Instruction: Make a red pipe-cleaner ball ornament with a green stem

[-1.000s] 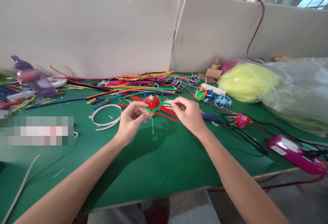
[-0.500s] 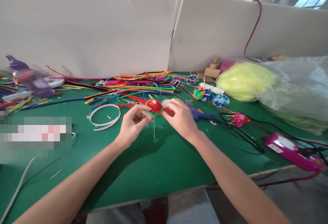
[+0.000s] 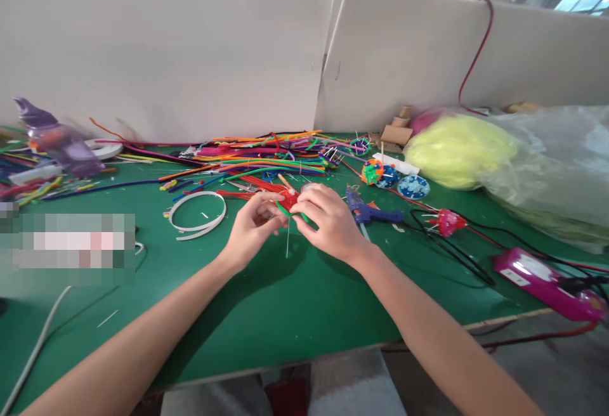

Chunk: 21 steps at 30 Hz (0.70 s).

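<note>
A small red craft piece with a green pipe-cleaner edge [image 3: 289,199] is held up between both hands, just above the table. A thin pale stick [image 3: 287,245] points down from it. My left hand [image 3: 250,229] grips the piece from the left, fingers curled and partly hidden. From the right, my right hand [image 3: 330,221] pinches the green edge, its fingers covering part of the red top. Behind the hands lie red pipe cleaners [image 3: 238,195]. A blue glue gun [image 3: 375,214] rests to the right of my right hand.
Bundled coloured pipe cleaners [image 3: 266,151] lie along the back. A coiled white strip [image 3: 223,210] sits left. Decorated balls [image 3: 413,186], a red spiked piece [image 3: 450,222], cables, a magenta power strip [image 3: 537,279] and a yellow-filled bag [image 3: 457,149] are right. White partitions [image 3: 166,48] stand behind.
The red piece has tilted, and my right fingers have shifted left over it, covering more of its top. Part of a person now shows above the partition at the top right.
</note>
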Motion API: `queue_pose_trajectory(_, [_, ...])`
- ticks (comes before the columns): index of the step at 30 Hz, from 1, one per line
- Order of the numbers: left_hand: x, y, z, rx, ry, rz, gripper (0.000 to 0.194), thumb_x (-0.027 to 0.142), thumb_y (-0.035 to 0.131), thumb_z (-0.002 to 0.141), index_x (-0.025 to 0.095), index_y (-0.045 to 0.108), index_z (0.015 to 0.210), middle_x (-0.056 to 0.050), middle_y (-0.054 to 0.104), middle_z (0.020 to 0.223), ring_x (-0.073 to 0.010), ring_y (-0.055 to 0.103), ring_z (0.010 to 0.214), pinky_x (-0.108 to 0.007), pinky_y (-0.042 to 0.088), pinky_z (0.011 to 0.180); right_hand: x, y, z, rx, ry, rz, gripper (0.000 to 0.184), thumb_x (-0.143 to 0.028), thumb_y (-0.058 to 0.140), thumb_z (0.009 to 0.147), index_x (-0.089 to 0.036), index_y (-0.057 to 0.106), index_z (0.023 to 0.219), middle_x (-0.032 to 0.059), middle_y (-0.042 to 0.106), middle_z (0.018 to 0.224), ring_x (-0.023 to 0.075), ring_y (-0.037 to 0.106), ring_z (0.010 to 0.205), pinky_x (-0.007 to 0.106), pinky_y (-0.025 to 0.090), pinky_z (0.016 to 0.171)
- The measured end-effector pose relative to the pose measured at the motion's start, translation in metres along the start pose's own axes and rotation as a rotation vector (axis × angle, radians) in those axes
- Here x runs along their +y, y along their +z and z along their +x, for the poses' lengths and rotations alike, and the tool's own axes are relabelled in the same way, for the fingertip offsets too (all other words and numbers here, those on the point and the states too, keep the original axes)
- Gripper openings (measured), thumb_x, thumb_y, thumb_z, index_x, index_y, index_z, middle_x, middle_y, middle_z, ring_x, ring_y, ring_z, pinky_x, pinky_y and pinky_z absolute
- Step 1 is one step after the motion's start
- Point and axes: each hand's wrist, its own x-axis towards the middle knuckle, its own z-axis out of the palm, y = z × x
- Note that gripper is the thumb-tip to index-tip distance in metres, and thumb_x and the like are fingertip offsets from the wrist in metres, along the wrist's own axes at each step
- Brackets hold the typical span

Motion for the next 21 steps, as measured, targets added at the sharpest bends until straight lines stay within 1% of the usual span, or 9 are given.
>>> queue_pose_trajectory(5, [-0.006, -0.001, 0.002, -0.046, -0.076, 0.018, 0.035, 0.015, 0.068, 0.070, 0.019, 0.058, 0.103, 0.002, 0.064, 0.068, -0.0139, 0.064, 0.065, -0.021, 0.048, 0.054, 0.004, 0.008, -0.004, -0.023, -0.033, 0.036, 0.015, -0.011, 0.050, 0.086, -0.019, 0.062, 0.086, 0.0079, 0.060, 0.094, 0.0209, 0.054, 0.097, 0.039, 0.046, 0.089])
queue_pose_trajectory(10, [-0.010, 0.000, 0.002, -0.075, -0.091, 0.086, 0.039, 0.015, 0.065, 0.071, 0.020, 0.053, 0.108, 0.004, 0.063, 0.067, -0.0131, 0.063, 0.065, -0.021, 0.047, 0.054, 0.003, 0.012, -0.006, -0.031, 0.010, 0.066, 0.011, -0.013, 0.052, 0.085, -0.020, 0.061, 0.083, 0.0077, 0.058, 0.093, 0.0214, 0.053, 0.095, 0.040, 0.048, 0.087])
queue_pose_trajectory(16, [-0.014, 0.001, 0.000, -0.034, -0.081, 0.178, 0.037, 0.014, 0.063, 0.072, 0.020, 0.052, 0.107, 0.006, 0.058, 0.066, -0.0112, 0.059, 0.062, -0.021, 0.047, 0.055, -0.005, 0.018, -0.005, -0.021, 0.047, -0.005, 0.013, -0.008, 0.051, 0.083, -0.016, 0.060, 0.080, 0.0109, 0.059, 0.094, 0.0214, 0.053, 0.092, 0.036, 0.050, 0.082])
queue_pose_trajectory(21, [-0.016, 0.002, -0.001, -0.004, -0.066, 0.183, 0.036, 0.014, 0.062, 0.072, 0.021, 0.053, 0.105, 0.007, 0.055, 0.066, -0.0090, 0.053, 0.058, -0.022, 0.047, 0.055, -0.011, 0.025, -0.006, -0.021, 0.101, -0.072, 0.012, -0.007, 0.051, 0.080, -0.015, 0.059, 0.080, 0.0100, 0.060, 0.090, 0.0218, 0.053, 0.090, 0.035, 0.050, 0.080])
